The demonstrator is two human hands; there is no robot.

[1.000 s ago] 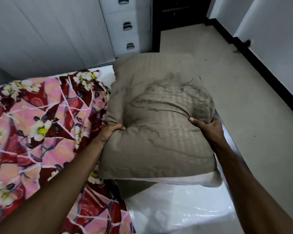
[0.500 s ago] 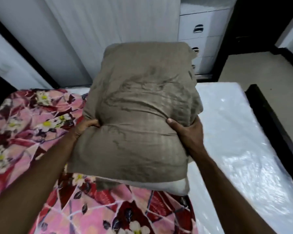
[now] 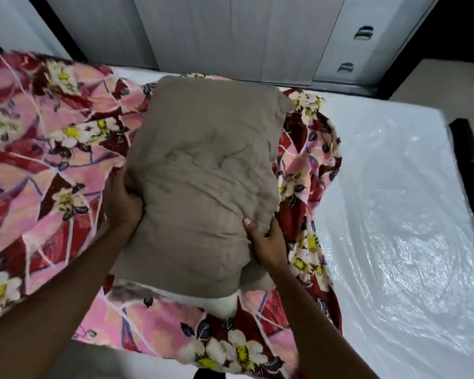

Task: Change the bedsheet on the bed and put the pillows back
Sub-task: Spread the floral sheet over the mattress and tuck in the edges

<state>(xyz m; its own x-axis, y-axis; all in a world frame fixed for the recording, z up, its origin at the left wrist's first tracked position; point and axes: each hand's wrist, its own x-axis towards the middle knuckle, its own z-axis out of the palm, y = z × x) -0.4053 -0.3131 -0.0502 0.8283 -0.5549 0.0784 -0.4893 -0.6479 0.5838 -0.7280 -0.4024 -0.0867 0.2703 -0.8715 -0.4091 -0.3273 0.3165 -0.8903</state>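
The pillow (image 3: 203,181) in the middle of the frame is matt taupe cloth, creased, with faint woven stripes. Smoother white cloth shows at its lower edge. The bedsheet (image 3: 52,138) on the left is soft printed cloth, rumpled. On the right, the mattress (image 3: 394,214) wears clear plastic film, glossy and wrinkled. At the top, the wardrobe doors (image 3: 230,31) look matt and finely grained, and the drawer handles (image 3: 363,32) gleam like metal.
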